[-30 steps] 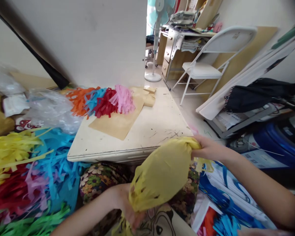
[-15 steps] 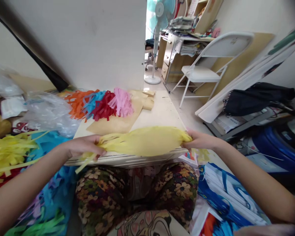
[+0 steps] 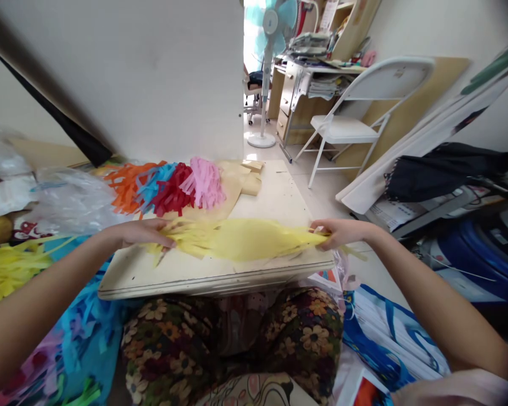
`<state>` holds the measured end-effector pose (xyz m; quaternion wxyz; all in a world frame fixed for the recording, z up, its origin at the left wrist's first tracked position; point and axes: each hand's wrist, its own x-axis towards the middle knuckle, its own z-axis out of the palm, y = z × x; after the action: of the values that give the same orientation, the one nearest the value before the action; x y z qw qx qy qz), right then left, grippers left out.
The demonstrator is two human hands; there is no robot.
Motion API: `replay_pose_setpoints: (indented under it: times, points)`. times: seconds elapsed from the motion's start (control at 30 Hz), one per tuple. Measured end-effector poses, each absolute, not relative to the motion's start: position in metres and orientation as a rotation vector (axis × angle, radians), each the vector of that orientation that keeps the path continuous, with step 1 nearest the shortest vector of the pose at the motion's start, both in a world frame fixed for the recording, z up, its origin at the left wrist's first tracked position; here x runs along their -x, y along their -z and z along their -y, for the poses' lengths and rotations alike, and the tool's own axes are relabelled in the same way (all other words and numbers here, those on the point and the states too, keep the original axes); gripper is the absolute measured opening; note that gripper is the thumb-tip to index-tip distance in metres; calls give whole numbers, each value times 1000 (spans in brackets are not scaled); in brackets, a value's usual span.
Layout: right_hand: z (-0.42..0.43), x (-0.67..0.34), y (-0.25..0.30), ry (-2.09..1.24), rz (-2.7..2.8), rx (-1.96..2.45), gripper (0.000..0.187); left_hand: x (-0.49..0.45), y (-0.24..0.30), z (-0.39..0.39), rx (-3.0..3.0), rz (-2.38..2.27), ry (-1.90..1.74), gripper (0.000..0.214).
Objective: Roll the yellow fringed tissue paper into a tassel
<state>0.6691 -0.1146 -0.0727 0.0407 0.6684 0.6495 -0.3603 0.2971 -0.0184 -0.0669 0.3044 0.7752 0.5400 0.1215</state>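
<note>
A sheet of yellow fringed tissue paper (image 3: 241, 241) lies stretched across the near part of a low cream table (image 3: 275, 197). My left hand (image 3: 141, 232) grips its fringed left end, and my right hand (image 3: 341, 232) pinches its right end at the table's right edge. Farther back on the table, orange, blue, red and pink fringed bundles (image 3: 169, 183) rest on a brown paper sheet (image 3: 232, 189).
Heaps of yellow, blue and green fringed paper (image 3: 8, 268) and clear plastic bags (image 3: 70, 197) lie at the left. A white folding chair (image 3: 355, 118), a standing fan (image 3: 266, 34) and a cluttered desk stand behind. Blue-printed sheets (image 3: 389, 338) cover the floor at the right.
The yellow paper went from a bunched shape over my lap to a flat strip pulled wide and laid on the table. My left hand swung up and left.
</note>
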Motion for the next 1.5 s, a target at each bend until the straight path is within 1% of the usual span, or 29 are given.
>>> replay_pose_setpoints:
  times: [0.1,0.17,0.27,0.3,0.37,0.4,0.47,0.5,0.53,0.57,0.6,0.67,0.73,0.83,0.97,1.1,1.2,1.27,1.33,1.4,1.43,1.5]
  points:
    - [114,-681,70,1035,-1976,-2033,50,-304,72,22,-2109,-1484,-356,43]
    - [113,-690,70,1033,-1952,-2046,55,-298,75,14,-2112,-1506,-304,46]
    - [115,-707,69,1056,-1904,-2028,70,-276,72,-10,-2031,-1366,-15,49]
    - [117,-713,68,1009,-1882,-2037,76,-269,69,-17,-2008,-1311,61,50]
    - [121,-716,63,754,-1843,-2141,86,-264,60,-22,-2073,-1370,50,50]
    - [123,-712,59,555,-1844,-2226,90,-268,56,-18,-2164,-1481,-44,50]
    - [127,-688,51,114,-1916,-2389,90,-288,51,3,-2408,-1737,-329,50]
    - [128,-670,49,-65,-2028,-2432,83,-304,52,18,-2542,-1707,-471,50]
    - [127,-648,48,-178,-2165,-2440,74,-322,56,35,-2675,-1584,-562,52]
    - [125,-625,49,-213,-2308,-2389,66,-341,63,51,-2818,-1369,-531,56]
    - [122,-604,53,-173,-2449,-2262,64,-358,71,67,-2949,-1113,-437,65]
    - [113,-570,68,-16,-2628,-1975,65,-385,90,90,-3063,-837,-243,77]
    - [105,-554,86,86,-2637,-1883,70,-399,106,101,-3083,-775,-84,79]
    - [101,-554,109,170,-2592,-1843,74,-401,119,102,-3071,-801,37,70]
    - [105,-564,120,121,-2586,-1866,71,-393,125,97,-3072,-806,-40,57]
    - [104,-574,121,9,-2501,-1974,68,-392,128,97,-3056,-803,-150,52]
    - [106,-580,118,-77,-2408,-2083,70,-391,130,99,-3055,-816,-247,47]
    - [115,-577,114,-141,-2436,-2099,72,-390,130,100,-3064,-843,-326,40]
    - [129,-570,111,-125,-2586,-1977,75,-387,131,102,-3081,-836,-388,31]
    - [144,-561,110,-10,-2761,-1759,76,-384,132,104,-3091,-774,-404,24]
    - [151,-557,110,46,-2816,-1676,74,-383,132,104,-3089,-739,-410,23]
    - [159,-551,112,103,-2860,-1608,58,-380,130,104,-3066,-684,-420,20]
